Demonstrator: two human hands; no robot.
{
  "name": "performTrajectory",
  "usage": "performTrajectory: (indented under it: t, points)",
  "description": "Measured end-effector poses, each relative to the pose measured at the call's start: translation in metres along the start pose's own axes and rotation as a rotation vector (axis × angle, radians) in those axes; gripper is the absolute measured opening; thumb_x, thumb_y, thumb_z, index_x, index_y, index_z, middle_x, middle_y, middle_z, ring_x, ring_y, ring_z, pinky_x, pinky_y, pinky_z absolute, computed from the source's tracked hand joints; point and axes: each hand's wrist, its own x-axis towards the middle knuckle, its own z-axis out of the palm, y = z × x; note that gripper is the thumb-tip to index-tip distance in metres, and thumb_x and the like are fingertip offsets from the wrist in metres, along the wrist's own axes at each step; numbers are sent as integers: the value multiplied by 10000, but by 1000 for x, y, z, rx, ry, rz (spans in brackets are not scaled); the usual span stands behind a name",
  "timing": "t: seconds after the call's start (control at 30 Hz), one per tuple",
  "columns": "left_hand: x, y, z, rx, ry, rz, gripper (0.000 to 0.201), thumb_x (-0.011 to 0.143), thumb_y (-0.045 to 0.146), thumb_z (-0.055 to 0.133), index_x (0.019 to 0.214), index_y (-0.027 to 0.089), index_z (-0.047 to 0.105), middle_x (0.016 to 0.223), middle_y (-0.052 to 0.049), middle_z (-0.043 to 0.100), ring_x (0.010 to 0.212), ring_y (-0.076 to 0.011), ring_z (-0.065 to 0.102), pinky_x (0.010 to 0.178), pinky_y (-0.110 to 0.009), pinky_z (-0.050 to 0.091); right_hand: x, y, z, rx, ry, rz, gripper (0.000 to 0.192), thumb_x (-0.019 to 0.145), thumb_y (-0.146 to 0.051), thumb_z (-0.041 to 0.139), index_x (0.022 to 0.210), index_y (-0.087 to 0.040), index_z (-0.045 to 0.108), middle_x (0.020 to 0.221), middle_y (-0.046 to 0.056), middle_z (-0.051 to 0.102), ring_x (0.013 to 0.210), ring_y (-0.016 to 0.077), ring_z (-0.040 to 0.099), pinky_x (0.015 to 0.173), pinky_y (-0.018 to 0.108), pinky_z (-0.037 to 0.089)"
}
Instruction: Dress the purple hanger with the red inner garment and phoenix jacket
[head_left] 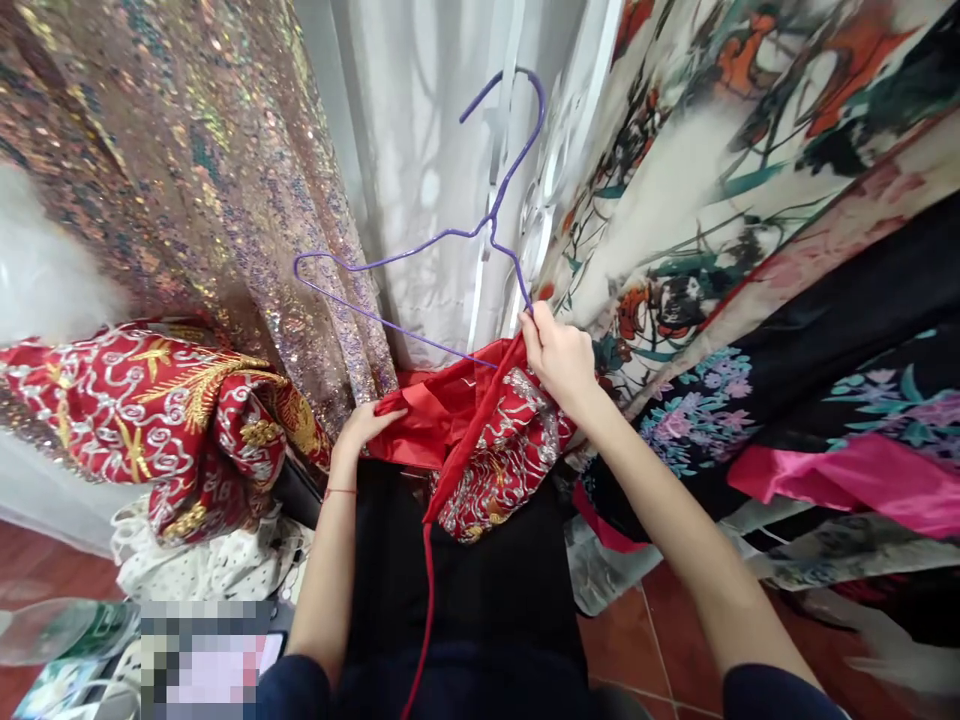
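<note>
While gripped at its lower right corner, purple wire hanger (420,250) tilted above red embroidered garment (502,450), hook uppermost against white sheer curtain (420,150). Right hand (559,355) closed, fingers (534,325) pinched on the hanger wire and on a red edge of the garment just below the hanger. Left hand (367,422) laid flat and mostly open on the garment's plain red lining, below and left of the hanger; nothing clasped, thin red thread at its wrist. Garment bunched beneath the hanger, silver and gold embroidery facing right, red cord (427,600) trailing downward over black cloth (480,590). Left of the hanger: sequinned fabric (187,170) hung full length, second red embroidered bundle (172,420) heaped below it over white dotted cloth (210,565). Right of the hanger: printed floral fabrics (735,160), black flowered cloth (825,350) and pink satin band (847,480). Far below the hanger: reddish floor tiles (637,640).
</note>
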Motion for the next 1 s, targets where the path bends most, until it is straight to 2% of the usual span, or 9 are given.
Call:
performTrajectory:
  t: [0.13,0.27,0.37,0.47,0.63,0.73,0.83,0.93,1.0]
  points:
    - [-10,-34,12,-286,-39,-159,555,542,484,869,973,164,731,923,-71,782,969,-278,710,870,-339,557,3,8,-2,-74,-39,-18,476,1050,-399,243,1016,-125,631,672,73,671,514,145,519,513,274,184]
    - [-17,-40,21,-615,36,-276,312,556,335,856,789,173,727,754,-64,760,875,-275,714,788,-330,558,8,20,-4,-125,-20,-64,455,1036,-392,278,1023,-119,642,708,91,690,546,164,555,514,287,180]
    - [1,-17,15,-783,85,-252,178,678,320,707,762,166,684,752,-70,741,719,-216,693,710,-320,557,11,33,-8,-165,17,-115,451,1027,-388,289,997,-112,644,701,95,678,549,168,554,518,293,186]
    - [31,24,-7,-958,200,-187,65,674,241,592,679,185,558,664,-17,659,580,-131,609,625,-257,521,13,46,-17,-187,26,-155,451,1026,-381,287,936,-117,641,682,98,657,568,172,556,525,300,204]
    - [79,92,-50,-1078,385,-125,181,672,153,495,609,218,339,548,41,473,512,-83,485,582,-214,455,13,58,-28,-211,76,-217,422,1034,-334,282,917,-125,630,787,127,675,730,193,595,562,307,257]
    - [94,118,-60,-1012,529,-78,196,718,110,462,620,222,335,560,50,435,568,-89,467,630,-221,446,14,59,-27,-228,107,-254,404,1041,-305,284,970,-120,636,838,121,685,793,197,594,580,308,276]
    - [86,132,-68,-913,714,-3,210,726,62,474,642,213,356,590,67,387,618,-84,411,660,-209,398,13,58,-26,-256,122,-256,406,1046,-296,281,958,-121,637,808,104,674,773,192,574,584,308,273]
    - [58,140,-82,-403,851,148,183,740,85,533,668,205,416,652,55,405,687,-97,434,747,-246,382,10,55,-24,-258,124,-245,393,1041,-285,292,914,-130,631,767,97,652,743,188,557,578,309,264]
    - [36,144,-92,-28,817,195,177,726,136,599,669,212,450,669,31,428,743,-148,488,813,-329,386,8,53,-24,-242,115,-243,393,1042,-286,292,903,-133,626,769,98,648,743,188,563,574,308,267]
